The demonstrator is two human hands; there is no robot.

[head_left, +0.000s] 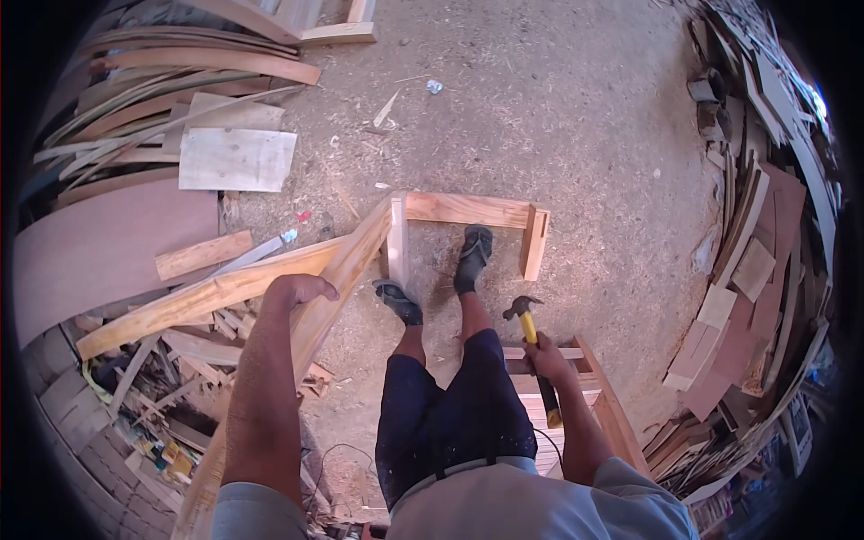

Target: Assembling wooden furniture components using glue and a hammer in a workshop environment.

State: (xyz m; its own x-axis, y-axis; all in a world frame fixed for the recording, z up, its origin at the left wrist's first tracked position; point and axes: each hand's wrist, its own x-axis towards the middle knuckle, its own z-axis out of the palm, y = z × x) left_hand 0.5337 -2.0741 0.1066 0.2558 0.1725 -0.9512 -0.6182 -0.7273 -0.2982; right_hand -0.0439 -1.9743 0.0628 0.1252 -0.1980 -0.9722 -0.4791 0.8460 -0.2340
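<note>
The wooden frame (pixel 423 225) stands on the sawdust floor (pixel 576 117) just beyond my feet, its long rail (pixel 333 288) slanting back toward me on my left. My left hand (pixel 297 290) curls over that rail's upper edge, fingers folded down on it. My right hand (pixel 546 357) is wrapped tight round the claw hammer (pixel 531 335), head up, beside my right thigh and well clear of the frame. If my left hold slackens, I judge the frame could tip onto my sandalled feet (pixel 436 274); a careless swing could catch my knee.
</note>
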